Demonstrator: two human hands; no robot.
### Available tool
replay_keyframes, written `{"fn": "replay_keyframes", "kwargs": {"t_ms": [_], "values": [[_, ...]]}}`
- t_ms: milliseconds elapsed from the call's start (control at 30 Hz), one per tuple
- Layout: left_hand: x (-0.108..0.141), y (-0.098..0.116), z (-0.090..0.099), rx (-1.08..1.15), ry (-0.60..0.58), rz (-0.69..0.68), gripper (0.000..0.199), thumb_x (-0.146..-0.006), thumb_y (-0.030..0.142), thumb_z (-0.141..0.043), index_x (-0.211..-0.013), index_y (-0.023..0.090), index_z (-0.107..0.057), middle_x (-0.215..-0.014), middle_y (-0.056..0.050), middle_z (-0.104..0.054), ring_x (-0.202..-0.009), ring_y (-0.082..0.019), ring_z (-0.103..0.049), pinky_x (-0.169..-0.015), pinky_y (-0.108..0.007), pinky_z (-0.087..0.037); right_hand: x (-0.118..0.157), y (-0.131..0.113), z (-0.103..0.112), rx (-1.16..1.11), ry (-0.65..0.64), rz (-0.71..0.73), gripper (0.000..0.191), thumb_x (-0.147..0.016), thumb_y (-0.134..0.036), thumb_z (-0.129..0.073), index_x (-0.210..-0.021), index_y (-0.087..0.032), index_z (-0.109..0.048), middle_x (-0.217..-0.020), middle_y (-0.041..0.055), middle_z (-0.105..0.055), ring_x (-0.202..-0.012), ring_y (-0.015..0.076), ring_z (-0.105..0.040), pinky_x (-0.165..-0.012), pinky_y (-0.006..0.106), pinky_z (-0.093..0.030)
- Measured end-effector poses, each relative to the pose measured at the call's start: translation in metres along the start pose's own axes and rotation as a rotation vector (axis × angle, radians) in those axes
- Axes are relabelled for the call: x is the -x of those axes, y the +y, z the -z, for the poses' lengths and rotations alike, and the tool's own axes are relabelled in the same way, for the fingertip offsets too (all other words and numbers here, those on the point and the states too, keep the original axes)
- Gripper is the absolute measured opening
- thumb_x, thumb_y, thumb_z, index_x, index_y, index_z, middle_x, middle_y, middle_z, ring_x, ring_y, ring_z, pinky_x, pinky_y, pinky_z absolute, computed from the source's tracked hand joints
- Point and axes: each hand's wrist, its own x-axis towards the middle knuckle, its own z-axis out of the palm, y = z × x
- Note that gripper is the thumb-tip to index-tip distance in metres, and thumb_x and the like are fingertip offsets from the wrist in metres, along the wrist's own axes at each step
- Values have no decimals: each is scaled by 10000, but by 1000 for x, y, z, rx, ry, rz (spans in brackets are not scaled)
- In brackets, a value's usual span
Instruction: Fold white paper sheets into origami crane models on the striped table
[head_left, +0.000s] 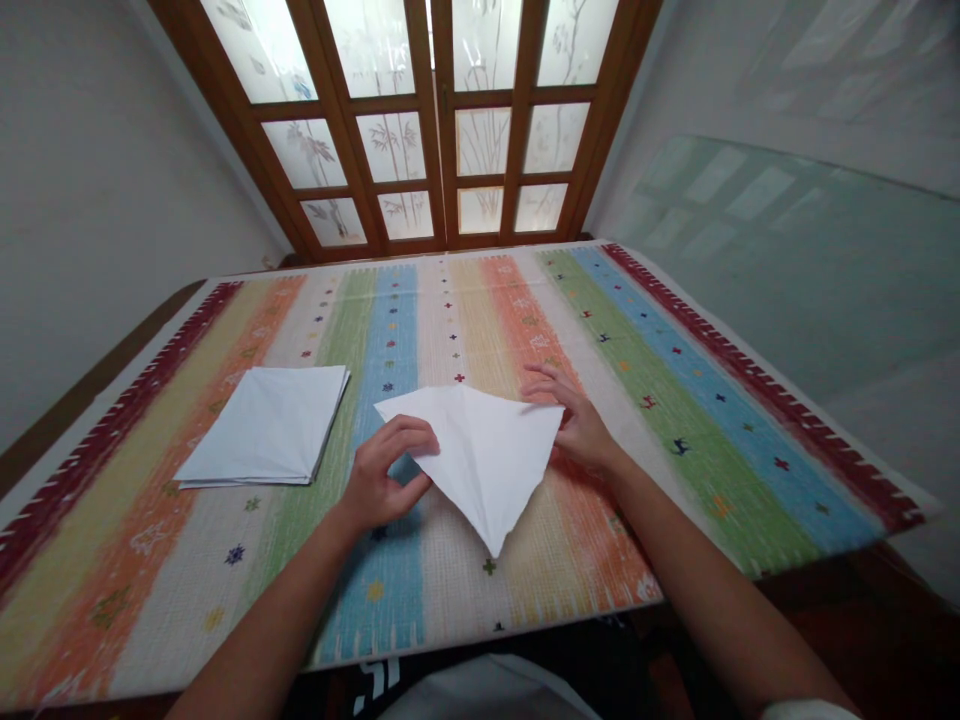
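Observation:
A creased sheet of white paper [484,455] is in front of me, kite-shaped with one point toward me and a fold line down its middle. My left hand [390,470] grips its left edge, fingers curled over the top and thumb at the lower side. At the right corner, my right hand [577,420] holds the paper, its fingers bent around the edge and the thumb partly hidden behind it. To the left lies a stack of white paper sheets [266,425], apart from both hands.
A striped, patterned cloth [232,550] covers the table. Beyond its far edge stand wooden doors [442,150] with frosted panes. A pale glass panel [810,280] leans along the right wall. The table's near edge is close to my body.

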Motion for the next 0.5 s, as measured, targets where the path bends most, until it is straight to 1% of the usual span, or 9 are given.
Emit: {"fn": "replay_keyframes", "kwargs": {"t_ms": [67,133,167,233,300,333,400,467,500], "values": [[0,-8,0,5,-74,-22,152,-876,184,-690,-1019,207,-737,-1018,-84,-709,-946,-229,-684,-854,-362,-558,-1,3,1,-50,-8,-33,255,-843,-414,-857,-1041,-272,-783,-1312,118,-705,-1274,319,-629,-1116,506,-473],[0,-20,-1,11,-156,24,192,-873,204,-704,-1055,210,-762,-1060,-89,-676,-994,-234,-668,-899,-369,-556,-2,7,2,-80,-47,-50,206,-838,-418,-853,-965,-265,-801,-1204,110,-744,-1139,297,-684,-1049,482,-512],[0,-27,-1,10,-209,66,223,-863,218,-720,-1080,215,-772,-1091,-91,-662,-1024,-240,-661,-935,-382,-552,-2,8,2,-79,-67,-49,180,-833,-416,-853,-915,-262,-808,-1191,110,-749,-1104,289,-692,-1036,478,-517],[0,-40,-3,9,-289,147,237,-835,222,-748,-1068,224,-791,-1135,-91,-642,-1046,-244,-651,-980,-402,-541,-2,10,2,-55,-84,-31,142,-834,-398,-846,-825,-261,-813,-1208,110,-745,-1103,281,-691,-1046,481,-510],[1,-50,-4,22,-363,213,235,-820,199,-750,-1049,228,-797,-1112,-80,-644,-1009,-233,-652,-975,-399,-537,-2,12,2,-26,-84,-19,102,-843,-364,-832,-833,-263,-822,-1218,107,-744,-1129,276,-683,-1059,480,-501],[1,-53,-4,25,-367,231,169,-831,200,-734,-987,222,-795,-1085,-74,-647,-984,-227,-649,-966,-397,-535,-2,13,1,-11,-88,-20,93,-841,-347,-831,-882,-264,-830,-1220,107,-746,-1136,274,-681,-1057,476,-502],[1,-55,-4,37,-350,256,87,-874,255,-724,-925,211,-778,-1059,-70,-660,-967,-225,-640,-964,-397,-530,-2,16,1,19,-117,-43,194,-829,-329,-838,-1011,-262,-837,-1218,111,-756,-1106,267,-689,-1006,453,-522],[0,-55,-4,61,-322,264,140,-908,338,-730,-903,202,-762,-1050,-76,-676,-968,-229,-636,-971,-399,-526,-2,19,0,45,-174,-77,263,-827,-322,-836,-1082,-257,-834,-1233,119,-758,-1040,255,-702,-917,413,-544],[-1,-54,-3,78,-313,264,175,-915,371,-735,-903,198,-757,-1051,-80,-684,-971,-231,-638,-976,-400,-524,-1,21,0,54,-204,-88,250,-833,-317,-826,-1075,-253,-837,-1245,122,-756,-1006,246,-707,-873,393,-548]]}}
